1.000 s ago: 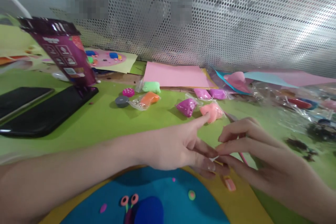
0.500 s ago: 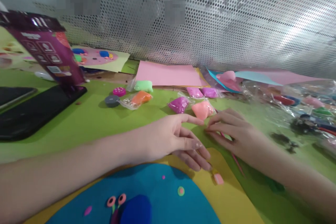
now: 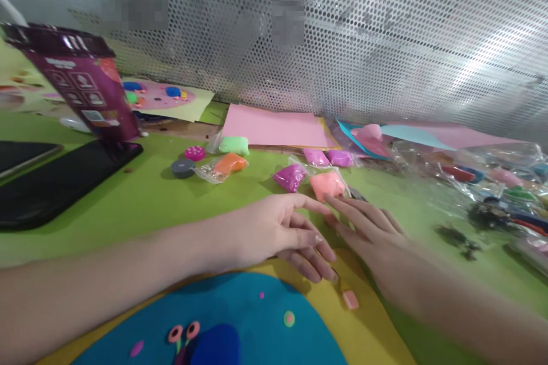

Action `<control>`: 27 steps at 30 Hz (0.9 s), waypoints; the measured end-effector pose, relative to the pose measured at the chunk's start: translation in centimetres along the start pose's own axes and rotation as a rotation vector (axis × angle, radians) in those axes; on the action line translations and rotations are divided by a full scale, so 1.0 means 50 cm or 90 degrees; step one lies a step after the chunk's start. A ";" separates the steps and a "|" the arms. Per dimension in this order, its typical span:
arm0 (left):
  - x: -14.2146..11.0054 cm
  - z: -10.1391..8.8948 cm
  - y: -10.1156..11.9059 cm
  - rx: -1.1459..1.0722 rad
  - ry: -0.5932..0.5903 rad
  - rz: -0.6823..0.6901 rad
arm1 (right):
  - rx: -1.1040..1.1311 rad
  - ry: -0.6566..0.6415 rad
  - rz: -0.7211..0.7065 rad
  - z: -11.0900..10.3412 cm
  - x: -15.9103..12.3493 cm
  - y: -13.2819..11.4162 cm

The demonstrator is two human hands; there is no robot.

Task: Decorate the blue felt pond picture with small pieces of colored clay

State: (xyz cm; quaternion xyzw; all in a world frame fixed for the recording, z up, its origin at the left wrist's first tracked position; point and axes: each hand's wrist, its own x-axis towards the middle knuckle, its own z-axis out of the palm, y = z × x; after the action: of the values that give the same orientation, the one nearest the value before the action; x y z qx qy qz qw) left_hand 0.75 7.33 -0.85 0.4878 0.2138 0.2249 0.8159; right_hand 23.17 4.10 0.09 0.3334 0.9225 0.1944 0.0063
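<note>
My left hand reaches in from the left over the edge of a yellow sheet. Its fingers are spread, with nothing visible in them. My right hand lies palm down, fingers stretched out, fingertips at a bag of salmon-pink clay. The two hands meet at the fingertips. On the yellow sheet lies a blue rounded shape bearing a dark blue clay lump, two pink clay eyes and small clay dots. A small pink block rests below my left fingers.
Bags of purple clay and orange clay lie beyond the hands, near a grey round lid. At left, a purple cup stands behind a black phone. Clear plastic packaging spreads at right, before a perforated metal panel.
My right hand has shifted slightly left and flattened, its fingers straightening toward the salmon-pink bag. The thin pink stick beneath it is now hidden. My left hand has barely moved.
</note>
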 end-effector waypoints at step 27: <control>0.004 -0.008 -0.002 0.014 -0.001 0.001 | 0.025 -0.002 -0.001 -0.047 0.026 0.018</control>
State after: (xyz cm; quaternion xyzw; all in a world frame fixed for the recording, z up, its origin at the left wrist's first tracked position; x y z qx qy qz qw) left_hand 0.68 7.68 -1.12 0.4973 0.2153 0.2229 0.8103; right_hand 22.38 4.71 2.75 0.3330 0.9264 0.1755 0.0017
